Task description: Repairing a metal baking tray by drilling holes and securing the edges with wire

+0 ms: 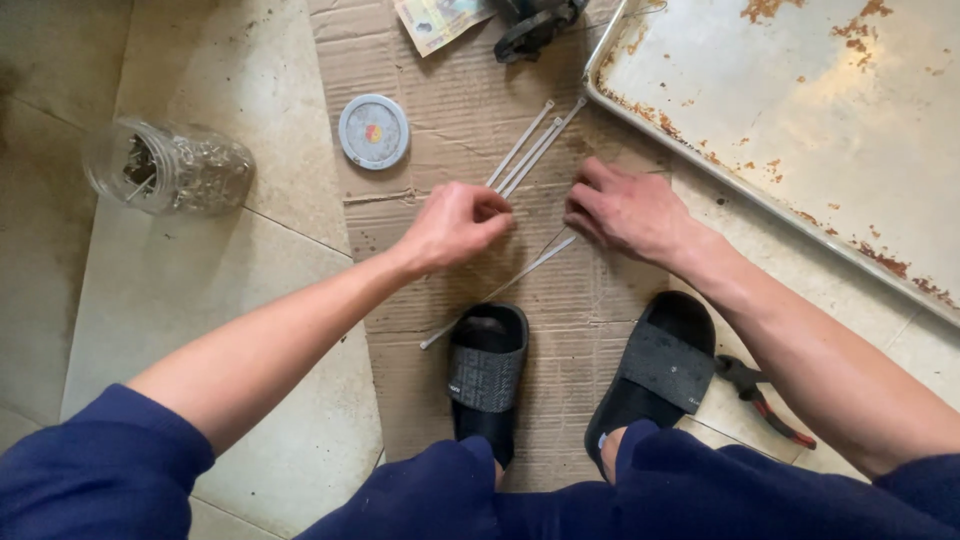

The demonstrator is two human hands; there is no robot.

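Observation:
My left hand (455, 224) is closed around the near ends of several white cable ties (533, 148) that fan out over a sheet of brown cardboard (460, 120). My right hand (628, 210) rests fingers-down on the cardboard just right of them, pressing on another cable tie (520, 275) that runs diagonally toward my left foot. Both hands sit close together, a few centimetres apart.
A glass jar (168, 166) lies on its side on the tile floor at left, its round lid (373, 131) on the cardboard. A rusty metal tray (800, 110) fills the upper right. Pliers (765, 400) lie by my right black slipper (655, 375); left slipper (487, 375).

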